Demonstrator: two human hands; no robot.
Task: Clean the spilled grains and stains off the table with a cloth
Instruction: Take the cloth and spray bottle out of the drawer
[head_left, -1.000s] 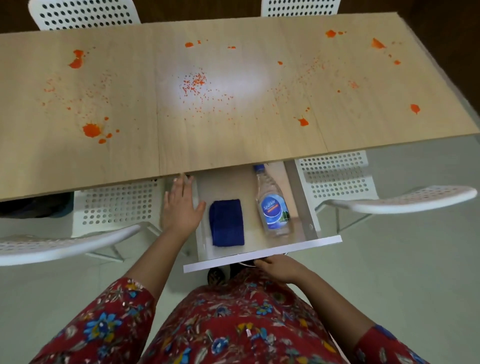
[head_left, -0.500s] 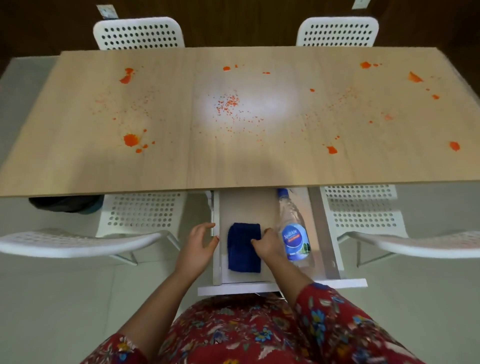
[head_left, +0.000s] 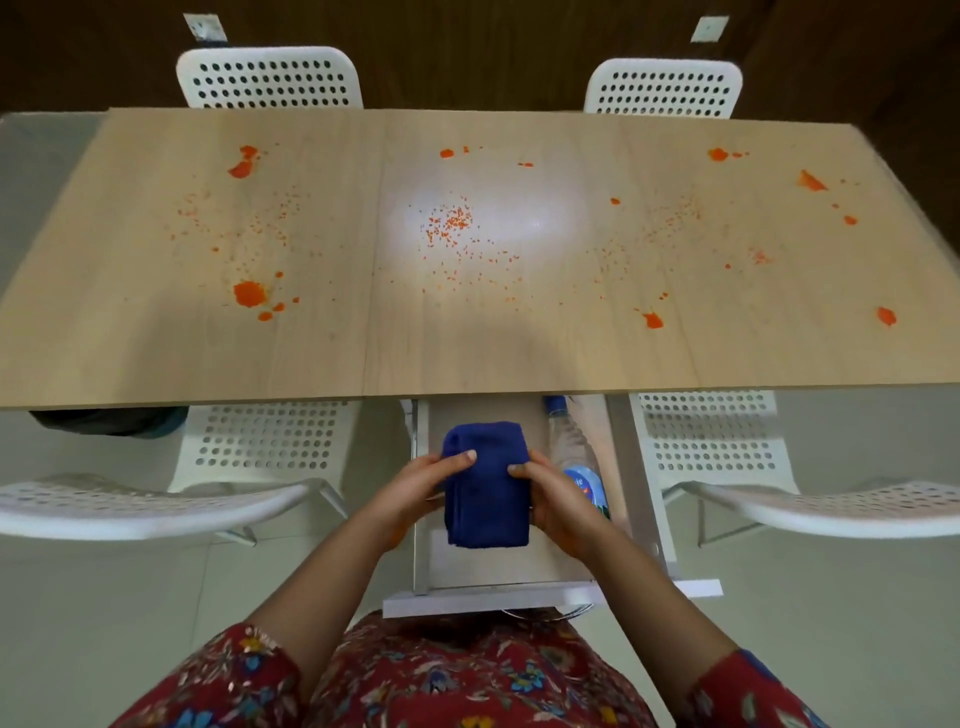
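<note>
1. Both hands are holding a folded dark blue cloth (head_left: 485, 483) above the open drawer (head_left: 524, 564) that is sticking out from under the near edge of the table (head_left: 311, 343).
2. The cloth's long axis is running from the near edge of the drawer toward the table; its rounded, folded end is pointing at the table and its flat, layered end is pointing back at the person.
3. The left hand (head_left: 415, 488) is pinching the cloth's left edge, thumb lying on top and fingers curled underneath.
4. The right hand (head_left: 558, 499) is gripping the right edge the same way, thumb pressed on top.
5. The cloth is looking soft and thick, like towelling, in a plump rectangle.
6. A clear plastic bottle (head_left: 576, 457) with a blue cap and blue label is lying along the drawer's right side, cap toward the table.
7. The table top is showing pale wood grain, with small orange grains (head_left: 449, 223) scattered mid-table and orange stains (head_left: 249, 293) dotted toward its left and right ends.
8. White perforated plastic chairs (head_left: 270, 78) are standing at the far and near edges.
</note>
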